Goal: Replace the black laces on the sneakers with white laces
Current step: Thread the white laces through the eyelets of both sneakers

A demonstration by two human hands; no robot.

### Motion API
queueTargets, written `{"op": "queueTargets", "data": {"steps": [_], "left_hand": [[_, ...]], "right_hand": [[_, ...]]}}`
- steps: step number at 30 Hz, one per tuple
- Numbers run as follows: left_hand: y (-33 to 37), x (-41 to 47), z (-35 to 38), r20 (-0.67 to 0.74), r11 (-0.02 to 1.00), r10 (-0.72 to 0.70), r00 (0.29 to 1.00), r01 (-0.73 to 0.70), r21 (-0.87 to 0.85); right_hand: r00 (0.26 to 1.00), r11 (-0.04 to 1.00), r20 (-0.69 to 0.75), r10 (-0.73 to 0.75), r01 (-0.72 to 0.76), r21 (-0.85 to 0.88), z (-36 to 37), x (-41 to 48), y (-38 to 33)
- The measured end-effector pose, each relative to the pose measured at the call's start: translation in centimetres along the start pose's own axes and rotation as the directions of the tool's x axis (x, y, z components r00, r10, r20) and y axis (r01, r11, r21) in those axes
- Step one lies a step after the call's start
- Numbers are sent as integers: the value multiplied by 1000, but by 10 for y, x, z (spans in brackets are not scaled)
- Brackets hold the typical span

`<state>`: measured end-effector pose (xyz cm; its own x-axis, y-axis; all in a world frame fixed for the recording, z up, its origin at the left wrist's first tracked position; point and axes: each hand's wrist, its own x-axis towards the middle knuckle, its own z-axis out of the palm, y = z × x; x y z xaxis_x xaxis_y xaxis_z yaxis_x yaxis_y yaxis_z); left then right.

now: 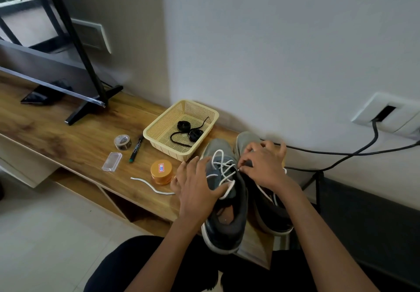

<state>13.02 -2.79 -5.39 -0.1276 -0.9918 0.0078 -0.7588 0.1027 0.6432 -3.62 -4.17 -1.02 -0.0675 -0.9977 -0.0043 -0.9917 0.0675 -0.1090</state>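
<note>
Both sneakers sit side by side on the wooden bench (68,137), toes pointing away from the person: grey knit toes, dark padded collars, white rubber soles. The left hand (197,185) lies flat on the outer side of the left sneaker (227,230), fingers spread and fairly straight. The thumb is right by a loop of lace, but I can't tell if it's actually trapping it.

The right hand (264,166) is curled over the tongue area of the right sneaker (272,219). Its thumb and forefinger are pinched together on what looks like a tiny lace tip, in the gap between the two shoes.

The white laces (221,163) are round cord, criss-crossed loosely up the left sneaker. On the right sneaker only a strand shows below the wrist, the rest is hidden under the hand. One loose white end (152,186) snakes out across the bench on the far side of the left hand.

The black laces (181,140) are out already. They're lying partly coiled in a cream plastic mesh basket (168,149) just beyond the left hand's fingertips.

Further out past that hand are an orange round jar (161,171), a marker (136,146), a tape roll (122,142) and a small clear plastic box (111,161). The jar label is too blurry to read.
</note>
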Motion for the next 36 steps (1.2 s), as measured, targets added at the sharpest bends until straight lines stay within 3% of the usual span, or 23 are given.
{"op": "queueTargets", "data": {"steps": [8, 14, 17, 20, 22, 26, 30, 32, 36], "left_hand": [[7, -3, -8, 12, 978, -66, 998, 67, -200], [9, -5, -4, -76, 978, 3, 997, -19, -208], [9, -6, -5, -78, 980, 19, 997, -34, -194], [5, -5, -8, -11, 983, 38, 999, -39, -177], [2, 0, -10, 43, 985, 54, 998, -46, -166], [-5, 17, -17, -32, 962, -27, 999, 18, -272], [-11, 25, -21, -11, 995, -65, 998, 64, -71], [-10, 26, -20, 37, 998, -54, 998, 53, 30], [-7, 30, -19, 51, 994, -77, 996, 73, 77]], "right_hand": [[1000, 999, 3, 12, -12, 34, 0, 3, 0], [999, 998, 12, 52, -52, 40, -4, 5, 7], [986, 987, -39, 161, -159, 32, -9, 9, 21], [941, 936, -113, 319, -294, 194, -16, 10, 34], [930, 922, -130, 343, -308, 234, -17, 8, 35], [977, 969, -99, 188, -168, 180, -16, 6, 18], [999, 1000, 34, -2, 1, 30, -8, 4, -3], [996, 1000, 90, -19, 18, 15, -5, 4, -7], [998, 1000, 57, -13, 12, 19, -8, 6, -2]]}}
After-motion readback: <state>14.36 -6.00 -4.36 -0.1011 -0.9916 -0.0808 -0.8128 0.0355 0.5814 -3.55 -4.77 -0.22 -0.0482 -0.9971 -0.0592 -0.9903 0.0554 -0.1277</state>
